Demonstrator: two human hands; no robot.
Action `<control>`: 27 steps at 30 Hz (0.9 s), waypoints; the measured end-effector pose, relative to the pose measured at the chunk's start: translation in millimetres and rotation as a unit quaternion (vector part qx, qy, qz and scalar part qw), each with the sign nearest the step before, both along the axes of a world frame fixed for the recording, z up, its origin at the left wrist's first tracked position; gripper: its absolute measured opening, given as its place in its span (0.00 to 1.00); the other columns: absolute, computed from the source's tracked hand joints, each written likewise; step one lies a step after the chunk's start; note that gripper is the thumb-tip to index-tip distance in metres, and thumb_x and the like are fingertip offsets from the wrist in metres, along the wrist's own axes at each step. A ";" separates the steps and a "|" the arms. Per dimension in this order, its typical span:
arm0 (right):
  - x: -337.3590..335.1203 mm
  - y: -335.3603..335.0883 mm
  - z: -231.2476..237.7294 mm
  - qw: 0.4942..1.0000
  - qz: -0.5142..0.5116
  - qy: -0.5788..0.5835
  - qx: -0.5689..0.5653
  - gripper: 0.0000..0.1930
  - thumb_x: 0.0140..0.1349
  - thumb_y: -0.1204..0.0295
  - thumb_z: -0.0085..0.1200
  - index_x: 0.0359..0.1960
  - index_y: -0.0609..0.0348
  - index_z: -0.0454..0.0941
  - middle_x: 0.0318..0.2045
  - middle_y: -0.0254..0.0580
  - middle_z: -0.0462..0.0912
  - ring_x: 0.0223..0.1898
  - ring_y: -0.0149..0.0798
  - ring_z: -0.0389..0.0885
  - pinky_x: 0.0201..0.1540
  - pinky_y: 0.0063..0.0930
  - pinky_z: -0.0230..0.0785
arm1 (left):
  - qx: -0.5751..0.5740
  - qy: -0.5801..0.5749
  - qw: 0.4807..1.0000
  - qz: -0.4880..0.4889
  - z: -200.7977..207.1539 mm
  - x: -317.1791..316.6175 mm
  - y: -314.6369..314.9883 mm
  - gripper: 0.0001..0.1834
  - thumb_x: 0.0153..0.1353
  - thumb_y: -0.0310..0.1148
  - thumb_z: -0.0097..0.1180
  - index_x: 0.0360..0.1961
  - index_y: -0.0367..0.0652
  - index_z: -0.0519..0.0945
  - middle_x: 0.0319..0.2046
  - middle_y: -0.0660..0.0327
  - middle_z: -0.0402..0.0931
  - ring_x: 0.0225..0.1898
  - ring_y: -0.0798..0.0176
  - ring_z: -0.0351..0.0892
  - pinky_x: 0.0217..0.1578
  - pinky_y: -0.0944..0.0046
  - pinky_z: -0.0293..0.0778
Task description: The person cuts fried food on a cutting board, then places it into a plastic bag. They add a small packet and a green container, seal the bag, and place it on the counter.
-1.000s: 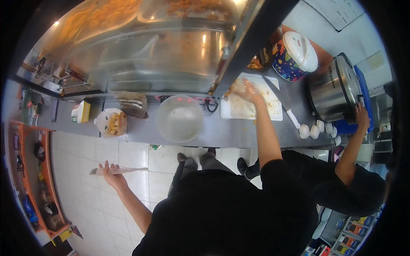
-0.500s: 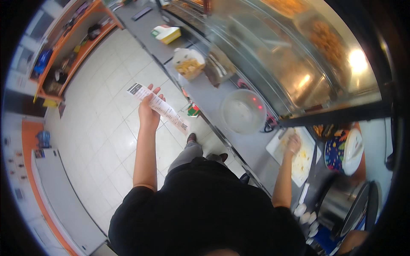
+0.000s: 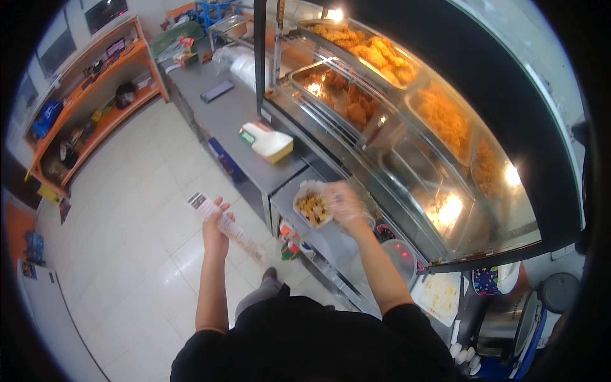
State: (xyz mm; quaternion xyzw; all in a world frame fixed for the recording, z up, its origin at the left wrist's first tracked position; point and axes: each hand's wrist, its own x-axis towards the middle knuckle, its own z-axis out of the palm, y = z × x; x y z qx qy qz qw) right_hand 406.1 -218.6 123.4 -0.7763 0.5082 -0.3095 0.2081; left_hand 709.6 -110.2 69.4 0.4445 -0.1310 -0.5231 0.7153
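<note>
My left hand (image 3: 215,239) is closed around a long printed paper receipt (image 3: 240,238), held out over the floor. In a clear plastic glove, my right hand (image 3: 345,205) is at the right rim of an open takeaway box (image 3: 300,202) on the counter. Chopped golden-brown food (image 3: 313,208) fills that box. Blur and the loose glove hide the right fingers, so their grip is unclear. A round clear plastic tub (image 3: 402,256) stands beside my right forearm. Nearer to me lies a white cutting board (image 3: 439,298) with crumbs.
A heated glass display case (image 3: 407,146) with trays of fried food (image 3: 439,121) borders the counter's far side. A yellow and white carton (image 3: 270,145) and a phone (image 3: 217,91) lie further along. At right stands a large metal pot (image 3: 506,325); orange shelves (image 3: 95,102) are at left.
My right hand has left the cutting board and moved forward and left to the takeaway box. My left hand still holds the receipt. The view has shifted toward the display case.
</note>
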 end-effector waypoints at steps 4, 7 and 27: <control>59.7 -43.3 41.3 0.974 0.094 0.200 0.041 0.13 0.61 0.65 0.43 0.35 0.60 0.77 0.39 0.52 0.78 0.42 0.53 0.76 0.49 0.41 0.68 | 0.032 0.017 0.999 0.028 -11.9 51.7 0.4 0.26 0.58 0.28 0.44 0.59 0.36 0.64 0.43 0.55 0.71 0.37 0.61 0.71 0.42 0.63 0.71; 76.4 -103.1 133.6 0.991 -0.061 0.108 -0.056 0.11 0.62 0.68 0.40 0.35 0.61 0.74 0.39 0.54 0.77 0.45 0.51 0.75 0.48 0.42 0.67 | 0.069 0.025 0.995 0.063 -23.7 86.3 4.8 0.26 0.58 0.29 0.43 0.60 0.37 0.64 0.45 0.55 0.70 0.38 0.62 0.70 0.42 0.63 0.70; 82.2 -342.3 248.9 0.896 -0.256 0.360 -0.043 0.09 0.61 0.71 0.50 0.39 0.63 0.74 0.37 0.49 0.79 0.37 0.43 0.79 0.40 0.35 0.74 | 0.124 0.068 0.979 0.144 -77.8 143.7 36.7 0.27 0.55 0.31 0.46 0.59 0.40 0.66 0.47 0.56 0.70 0.39 0.61 0.69 0.43 0.62 0.68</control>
